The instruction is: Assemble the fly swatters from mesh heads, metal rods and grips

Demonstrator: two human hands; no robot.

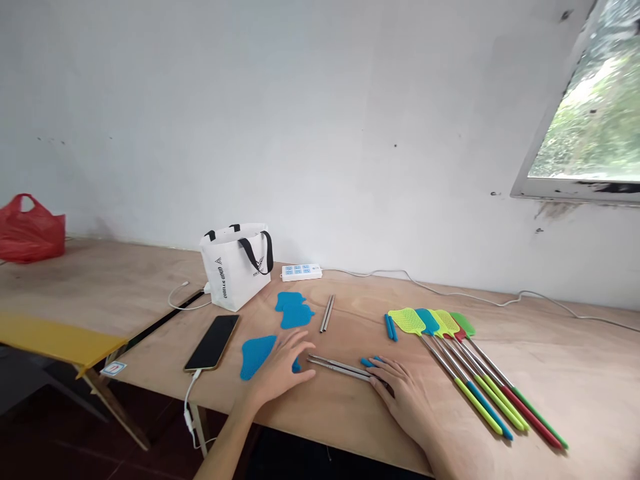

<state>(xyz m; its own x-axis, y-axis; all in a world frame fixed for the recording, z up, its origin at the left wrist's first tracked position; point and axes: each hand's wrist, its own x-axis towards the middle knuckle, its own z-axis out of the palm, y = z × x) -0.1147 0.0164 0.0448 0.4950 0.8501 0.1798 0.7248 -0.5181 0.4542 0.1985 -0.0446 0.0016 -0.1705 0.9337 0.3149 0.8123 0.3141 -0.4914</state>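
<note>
My left hand [281,368], fingers spread, rests over a blue fly swatter head [256,357], partly covering it. My right hand [403,397] lies flat on the table, fingers stretched over the right ends of metal rods [343,367] and a blue handle grip [369,362]. Its thumb touches the rods, whose other ends point toward my left hand. Farther back are more blue swatter heads [296,316], and beside them two loose metal rods [327,313]. Two blue grips [391,327] lie near several whole fly swatters [463,360] in yellow, blue, red and green on the right.
A white tote bag [237,270] stands at the back left, near a power strip [301,271] with its cable along the wall. A phone [213,343] with a charging cable [187,413] lies left of my hands. A red plastic bag [31,230] sits on the far-left table.
</note>
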